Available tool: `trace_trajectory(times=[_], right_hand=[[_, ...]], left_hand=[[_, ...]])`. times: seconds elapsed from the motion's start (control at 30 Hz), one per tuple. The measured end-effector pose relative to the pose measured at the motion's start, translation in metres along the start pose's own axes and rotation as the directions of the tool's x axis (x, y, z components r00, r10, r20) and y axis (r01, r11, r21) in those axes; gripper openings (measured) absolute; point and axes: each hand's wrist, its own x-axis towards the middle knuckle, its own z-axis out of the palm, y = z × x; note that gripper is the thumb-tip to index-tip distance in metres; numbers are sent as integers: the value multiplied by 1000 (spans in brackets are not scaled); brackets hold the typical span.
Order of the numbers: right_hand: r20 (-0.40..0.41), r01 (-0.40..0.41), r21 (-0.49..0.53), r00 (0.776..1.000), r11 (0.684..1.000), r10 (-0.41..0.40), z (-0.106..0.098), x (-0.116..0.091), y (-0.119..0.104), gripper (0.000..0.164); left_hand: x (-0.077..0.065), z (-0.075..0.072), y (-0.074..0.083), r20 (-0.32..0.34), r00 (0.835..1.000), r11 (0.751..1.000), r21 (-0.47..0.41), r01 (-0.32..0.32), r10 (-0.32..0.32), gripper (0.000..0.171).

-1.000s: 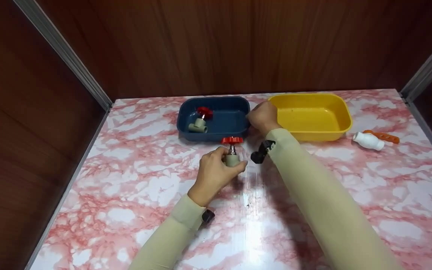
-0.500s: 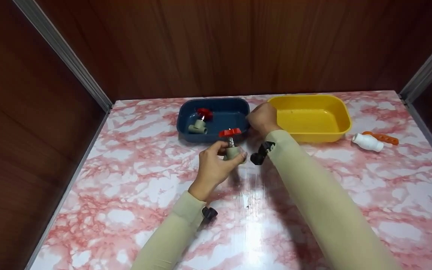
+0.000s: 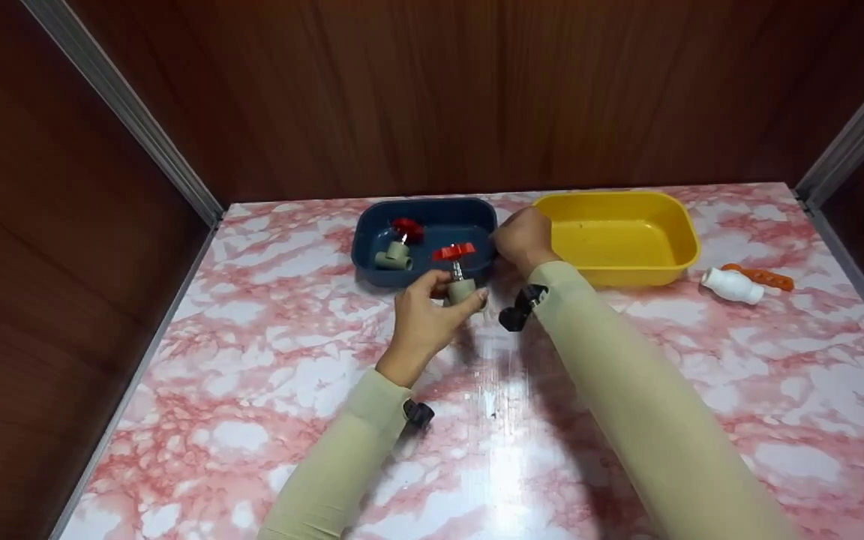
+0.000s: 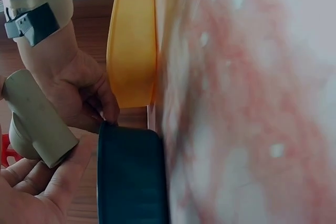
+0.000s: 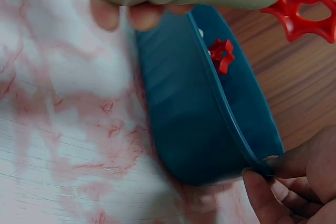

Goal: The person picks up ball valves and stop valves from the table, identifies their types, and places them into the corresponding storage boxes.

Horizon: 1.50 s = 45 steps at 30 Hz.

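Observation:
In my left hand [image 3: 426, 319] I hold a stop valve [image 3: 462, 290], a grey-green tee-shaped pipe body with a metal stem and a red handwheel [image 3: 454, 252]. It is raised by the near side of the blue bin [image 3: 372, 278], and the wheel overlaps the bin's rim in the head view. The left wrist view shows the valve's pipe body [image 4: 39, 116] between thumb and fingers. My right hand [image 3: 526, 238] pinches the right end of the blue bin's rim, thumb and fingers on either side of it [image 5: 294, 182]. A second red-wheeled valve [image 3: 396, 256] lies inside the bin at the left.
A yellow bin [image 3: 619, 276] stands to the right of my right hand. Farther right, a white pipe fitting [image 3: 732, 286] with an orange handle [image 3: 773, 280] lies on the marbled tabletop [image 3: 252, 390]. Brown wood panels [image 3: 432, 90] close in the back and sides.
My left hand has lifted the stop valve and moved it forward and slightly left, toward the blue bin. The right hand keeps its grip on the bin's rim.

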Motion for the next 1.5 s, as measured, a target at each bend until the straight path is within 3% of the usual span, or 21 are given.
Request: trace_trajectory(times=[0.23,0.27,0.43,0.6,0.73,0.97,1.1,1.5], right_hand=[[-6,15,16,1000,1000,-15,-1,7,2,24],[2,26,41,1000,999,-27,4,21,12,20],[-3,40,60,999,997,-40,8,37,21,12],[12,5,-11,1000,1000,-4,-1,13,0,23],[14,0,-15,1000,1000,1,-5,7,-5,26],[20,34,-10,999,999,-34,-3,11,5,22],[39,4,-9,999,1000,-4,-4,-1,2,25],[60,-16,-16,998,1000,17,-5,3,1,33]], left_hand=[[19,-4,9,-14,1000,1000,13,-14,14,48],[22,-4,10,-18,1000,1000,19,-17,18,48],[35,-7,17,-30,999,999,36,-14,15,51],[44,-7,19,-37,999,999,37,10,-9,52],[51,-7,18,-36,999,999,18,26,-26,51],[63,-2,11,-71,997,999,33,7,-5,50],[70,-1,8,-75,997,998,54,17,-13,52],[91,-2,3,-70,997,980,198,28,-14,55]])
